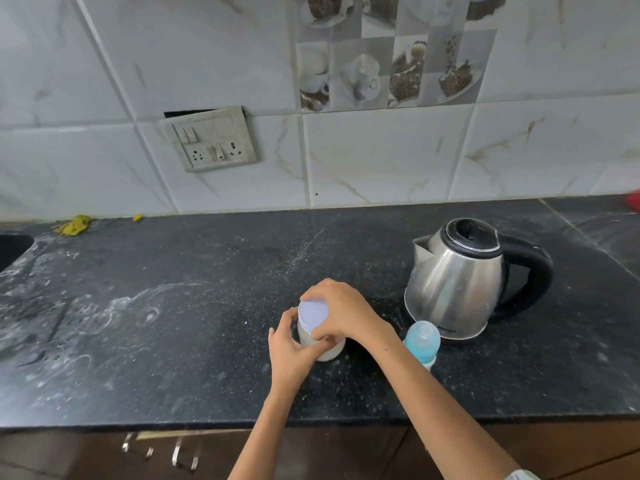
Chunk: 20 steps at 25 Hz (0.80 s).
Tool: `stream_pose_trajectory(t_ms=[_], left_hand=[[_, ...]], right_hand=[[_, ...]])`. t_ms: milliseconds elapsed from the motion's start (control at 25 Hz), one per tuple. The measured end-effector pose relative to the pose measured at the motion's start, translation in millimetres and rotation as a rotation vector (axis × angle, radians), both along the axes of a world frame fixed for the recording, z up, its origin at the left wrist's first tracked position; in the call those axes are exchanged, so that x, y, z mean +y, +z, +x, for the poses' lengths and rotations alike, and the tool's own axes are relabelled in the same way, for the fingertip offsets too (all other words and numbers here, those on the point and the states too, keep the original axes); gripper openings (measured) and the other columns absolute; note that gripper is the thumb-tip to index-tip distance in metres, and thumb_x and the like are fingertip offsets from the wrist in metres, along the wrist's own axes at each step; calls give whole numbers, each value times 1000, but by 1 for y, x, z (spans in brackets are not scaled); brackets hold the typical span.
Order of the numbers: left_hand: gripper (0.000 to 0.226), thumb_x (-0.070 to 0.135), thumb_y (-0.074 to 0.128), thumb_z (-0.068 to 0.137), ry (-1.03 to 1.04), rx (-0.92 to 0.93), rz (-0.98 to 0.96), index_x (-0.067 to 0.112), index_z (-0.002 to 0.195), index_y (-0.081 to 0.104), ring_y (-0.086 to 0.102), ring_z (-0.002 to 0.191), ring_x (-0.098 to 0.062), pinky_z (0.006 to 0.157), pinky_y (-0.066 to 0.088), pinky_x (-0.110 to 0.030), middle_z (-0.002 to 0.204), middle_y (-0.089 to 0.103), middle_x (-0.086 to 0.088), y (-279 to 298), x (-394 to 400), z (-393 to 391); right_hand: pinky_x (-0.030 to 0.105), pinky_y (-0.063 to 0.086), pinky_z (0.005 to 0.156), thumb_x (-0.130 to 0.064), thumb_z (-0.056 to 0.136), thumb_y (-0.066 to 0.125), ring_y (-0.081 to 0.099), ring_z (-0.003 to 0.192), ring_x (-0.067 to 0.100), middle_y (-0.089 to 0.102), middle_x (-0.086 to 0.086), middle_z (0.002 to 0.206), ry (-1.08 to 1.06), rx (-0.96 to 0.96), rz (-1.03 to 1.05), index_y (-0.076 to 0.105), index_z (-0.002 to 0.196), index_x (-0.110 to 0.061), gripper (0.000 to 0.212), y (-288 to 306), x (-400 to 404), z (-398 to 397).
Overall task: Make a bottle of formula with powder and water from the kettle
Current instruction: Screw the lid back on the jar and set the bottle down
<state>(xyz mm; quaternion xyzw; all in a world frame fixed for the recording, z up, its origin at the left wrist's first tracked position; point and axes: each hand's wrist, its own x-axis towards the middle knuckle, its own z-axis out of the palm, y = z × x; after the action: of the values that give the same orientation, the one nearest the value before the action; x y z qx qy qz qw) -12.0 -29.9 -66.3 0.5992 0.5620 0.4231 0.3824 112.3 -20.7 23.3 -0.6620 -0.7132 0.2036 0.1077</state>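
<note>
We're at the black stone table (207, 289), both hands on the powder jar (323, 344) standing near the front edge, centre. Our left hand (292, 348) wraps the jar's body from the left, fingers curled round it. Our right hand (341, 311) comes over the top from the right, fingers and thumb curled on the rim of the pale lid (313, 315); the lid sits on the jar, and we cannot tell if it's loosened. The jar is translucent with white powder showing inside. The baby bottle (422, 342), blue with its teat cap on, stands just right of our right forearm, partly hidden by it, close in front of the kettle (457, 282). The kettle is steel with a black lid and handle, lid down, spout facing left, handle facing right. White dusty smears cover the left part of the table. A yellow scrap (74, 226) lies at the back left by the tiled wall (381, 161); a switch and socket plate (211, 142) is on the wall above. A sink edge (14, 245) shows at far left.
</note>
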Motion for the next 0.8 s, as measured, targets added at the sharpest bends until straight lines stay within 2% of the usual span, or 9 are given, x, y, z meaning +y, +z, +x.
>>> stream_pose_trajectory(t_ms=[120, 200, 280, 400, 480, 600, 640, 720, 800], left_hand=[[69, 59, 76, 48, 10, -8, 28, 32, 107, 53, 46, 96, 20, 100, 36, -60, 97, 61, 24, 1, -3, 2], [68, 60, 81, 48, 17, 0, 25, 37, 106, 53, 50, 102, 10, 99, 40, -54, 100, 62, 23, -1, -3, 0], [69, 59, 85, 48, 13, 0, 21, 41, 106, 53, 55, 105, -5, 92, 48, -46, 104, 63, 22, -2, -3, 0], [59, 53, 80, 52, 19, 19, 61, 46, 103, 51, 56, 101, -12, 84, 51, -43, 103, 61, 21, 0, -5, 1], [59, 52, 78, 52, 18, 11, 71, 44, 104, 52, 56, 101, -11, 84, 51, -42, 103, 61, 20, 1, -6, 1], [74, 60, 82, 47, 13, 2, 51, 33, 110, 54, 56, 103, -11, 83, 51, -36, 105, 61, 19, 1, -4, 1], [74, 60, 82, 48, 11, 0, 55, 32, 110, 54, 57, 103, -11, 82, 51, -36, 105, 61, 18, 0, -3, 1], [66, 55, 80, 51, 13, -2, 71, 34, 108, 55, 58, 101, -12, 82, 51, -37, 103, 63, 18, 0, -4, 2], [58, 50, 75, 54, 17, 2, 81, 36, 106, 55, 59, 101, -13, 82, 51, -37, 102, 63, 18, 0, -5, 1]], right_hand=[[36, 47, 82, -68, 67, 70, 57, 110, 29, 55, 9, 119, -207, -197, 28, 48, 123, -15, 80, -2, -4, -7], [32, 44, 70, -77, 66, 62, 64, 95, 25, 63, 5, 102, -316, -174, 89, 55, 100, -14, 72, -4, -10, 2], [29, 44, 71, -71, 74, 62, 61, 94, 19, 62, 0, 103, -301, -22, 167, 57, 93, -17, 57, -11, -14, 14], [31, 40, 101, -54, 80, 68, 45, 129, 16, 45, -3, 142, -102, 248, 24, 49, 134, -19, 67, -24, -19, 11], [32, 45, 95, -57, 82, 64, 54, 117, 17, 53, -1, 128, -192, 194, 99, 55, 125, -18, 59, -35, -24, 5], [34, 52, 74, -57, 85, 60, 62, 85, 15, 62, -2, 93, -401, 195, 308, 63, 89, -18, 39, -41, -27, 11], [34, 53, 78, -54, 85, 63, 61, 91, 14, 61, -2, 100, -379, 276, 324, 63, 94, -19, 37, -44, -26, 12], [34, 46, 100, -47, 85, 67, 50, 122, 13, 49, -3, 135, -265, 466, 201, 54, 127, -19, 52, -45, -24, 7], [30, 36, 109, -44, 87, 65, 39, 135, 14, 38, -4, 149, -203, 532, 113, 43, 140, -18, 63, -51, -25, -2]])
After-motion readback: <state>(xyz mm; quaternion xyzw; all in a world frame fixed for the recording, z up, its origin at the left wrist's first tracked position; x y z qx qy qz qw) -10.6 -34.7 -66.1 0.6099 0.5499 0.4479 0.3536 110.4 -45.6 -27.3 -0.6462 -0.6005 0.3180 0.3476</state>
